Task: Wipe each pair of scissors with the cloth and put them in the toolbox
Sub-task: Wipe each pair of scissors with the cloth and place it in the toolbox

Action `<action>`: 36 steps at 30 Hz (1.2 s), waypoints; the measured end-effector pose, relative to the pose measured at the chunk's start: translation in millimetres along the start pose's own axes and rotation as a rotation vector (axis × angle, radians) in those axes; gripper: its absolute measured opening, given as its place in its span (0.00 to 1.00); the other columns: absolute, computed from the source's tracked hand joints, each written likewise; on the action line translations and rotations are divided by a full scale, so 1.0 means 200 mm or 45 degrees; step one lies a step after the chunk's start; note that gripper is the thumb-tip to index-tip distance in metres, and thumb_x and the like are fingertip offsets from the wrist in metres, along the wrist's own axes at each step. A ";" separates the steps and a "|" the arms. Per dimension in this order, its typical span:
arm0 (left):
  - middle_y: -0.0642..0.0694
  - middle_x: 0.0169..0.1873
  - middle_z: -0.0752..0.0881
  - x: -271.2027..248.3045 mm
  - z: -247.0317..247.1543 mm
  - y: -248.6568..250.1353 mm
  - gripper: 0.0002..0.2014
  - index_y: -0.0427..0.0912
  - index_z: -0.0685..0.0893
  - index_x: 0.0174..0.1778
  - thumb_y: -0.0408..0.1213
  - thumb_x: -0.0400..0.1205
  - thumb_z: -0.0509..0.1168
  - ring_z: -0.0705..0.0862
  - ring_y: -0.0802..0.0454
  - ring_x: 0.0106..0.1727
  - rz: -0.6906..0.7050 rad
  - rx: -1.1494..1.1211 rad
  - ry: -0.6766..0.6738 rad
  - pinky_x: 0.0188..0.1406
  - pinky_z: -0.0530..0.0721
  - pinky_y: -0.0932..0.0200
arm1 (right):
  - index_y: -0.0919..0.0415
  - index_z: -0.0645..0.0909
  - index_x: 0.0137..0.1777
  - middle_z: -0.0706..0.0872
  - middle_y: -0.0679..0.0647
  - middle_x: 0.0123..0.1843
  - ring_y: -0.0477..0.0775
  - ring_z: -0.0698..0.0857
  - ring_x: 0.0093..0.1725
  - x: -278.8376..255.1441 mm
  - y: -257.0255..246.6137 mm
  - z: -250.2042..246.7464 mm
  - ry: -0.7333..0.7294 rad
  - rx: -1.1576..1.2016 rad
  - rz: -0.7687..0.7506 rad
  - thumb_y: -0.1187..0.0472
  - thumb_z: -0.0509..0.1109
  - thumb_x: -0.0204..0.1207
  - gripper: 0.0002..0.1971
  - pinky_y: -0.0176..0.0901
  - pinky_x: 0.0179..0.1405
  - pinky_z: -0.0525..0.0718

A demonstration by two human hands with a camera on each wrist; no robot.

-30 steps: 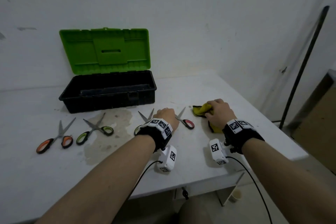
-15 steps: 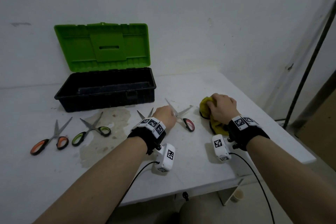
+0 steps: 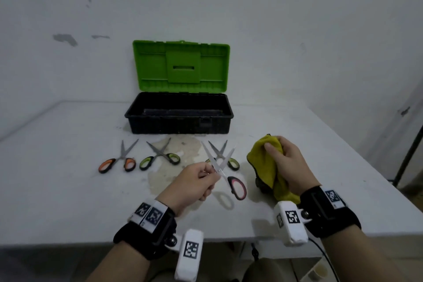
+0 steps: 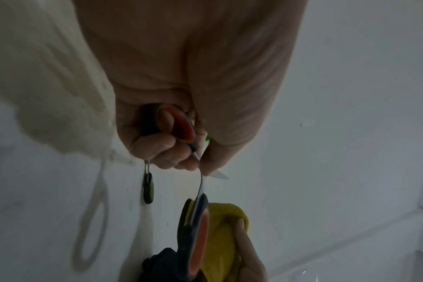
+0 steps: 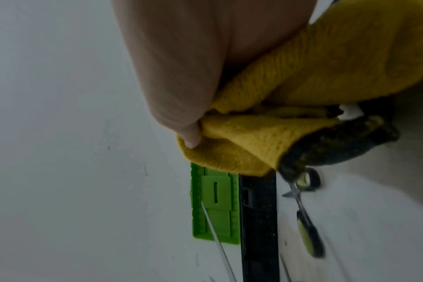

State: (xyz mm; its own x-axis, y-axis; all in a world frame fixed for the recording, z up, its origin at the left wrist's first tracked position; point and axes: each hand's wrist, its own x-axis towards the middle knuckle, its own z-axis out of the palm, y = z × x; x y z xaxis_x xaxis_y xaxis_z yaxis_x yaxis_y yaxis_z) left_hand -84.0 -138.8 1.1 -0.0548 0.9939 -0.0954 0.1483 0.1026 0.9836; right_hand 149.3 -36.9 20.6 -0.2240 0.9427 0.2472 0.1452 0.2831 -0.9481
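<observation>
My left hand (image 3: 206,176) grips one loop of the red-handled scissors (image 3: 237,186) and holds them above the table, blades spread and pointing away. In the left wrist view the fingers (image 4: 167,150) curl round that loop and the other handle (image 4: 196,238) hangs free. My right hand (image 3: 274,153) clutches the bunched yellow cloth (image 3: 261,158) just to the right, apart from the scissors; the right wrist view shows the thumb pressed on the cloth (image 5: 249,137). The black toolbox (image 3: 178,125) stands open at the back, its green lid (image 3: 180,66) upright.
Three more pairs lie in a row before the toolbox: orange-handled scissors (image 3: 117,162), green-handled scissors (image 3: 160,158), and another green-handled pair (image 3: 231,161) behind the held one. A stain (image 3: 169,171) marks the white table (image 3: 57,190). A dark pole (image 3: 409,151) leans at right.
My left hand has lifted the red-handled scissors off the table toward me. My right hand has raised the cloth off the table. The head view has turned left, centring the toolbox.
</observation>
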 end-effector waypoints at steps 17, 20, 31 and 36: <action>0.43 0.29 0.83 -0.03 -0.02 -0.09 0.07 0.39 0.78 0.42 0.34 0.87 0.62 0.82 0.48 0.29 -0.051 -0.024 -0.054 0.28 0.78 0.56 | 0.55 0.85 0.57 0.89 0.58 0.55 0.61 0.86 0.58 -0.14 0.03 0.25 -0.110 0.215 0.162 0.58 0.64 0.84 0.09 0.55 0.60 0.84; 0.47 0.26 0.75 0.01 -0.02 -0.09 0.09 0.42 0.74 0.40 0.35 0.88 0.61 0.70 0.53 0.23 -0.102 -0.121 -0.105 0.23 0.64 0.60 | 0.59 0.84 0.56 0.90 0.58 0.53 0.60 0.88 0.55 -0.15 0.03 0.25 -0.131 0.225 0.158 0.58 0.65 0.84 0.09 0.55 0.56 0.86; 0.51 0.24 0.70 0.06 0.01 -0.08 0.09 0.42 0.76 0.41 0.37 0.88 0.61 0.62 0.58 0.21 -0.092 -0.233 -0.184 0.16 0.55 0.66 | 0.48 0.82 0.58 0.88 0.49 0.54 0.51 0.85 0.59 -0.18 0.00 0.20 -0.152 0.005 0.030 0.54 0.55 0.83 0.14 0.53 0.66 0.79; 0.50 0.23 0.71 0.06 0.02 -0.08 0.09 0.37 0.79 0.46 0.36 0.89 0.60 0.62 0.59 0.19 -0.138 -0.329 -0.183 0.12 0.58 0.69 | 0.50 0.79 0.70 0.85 0.42 0.62 0.42 0.83 0.62 -0.20 0.03 0.19 -0.204 -0.335 -0.168 0.55 0.63 0.85 0.15 0.46 0.66 0.80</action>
State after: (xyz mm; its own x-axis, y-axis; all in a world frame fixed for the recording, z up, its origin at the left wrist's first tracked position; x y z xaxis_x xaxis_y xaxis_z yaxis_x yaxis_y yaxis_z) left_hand -83.1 -129.3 -16.8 0.0859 0.9751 -0.2044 -0.1074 0.2131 0.9711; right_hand 121.7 -80.0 -2.8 -0.4032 0.8611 0.3097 0.3440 0.4562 -0.8207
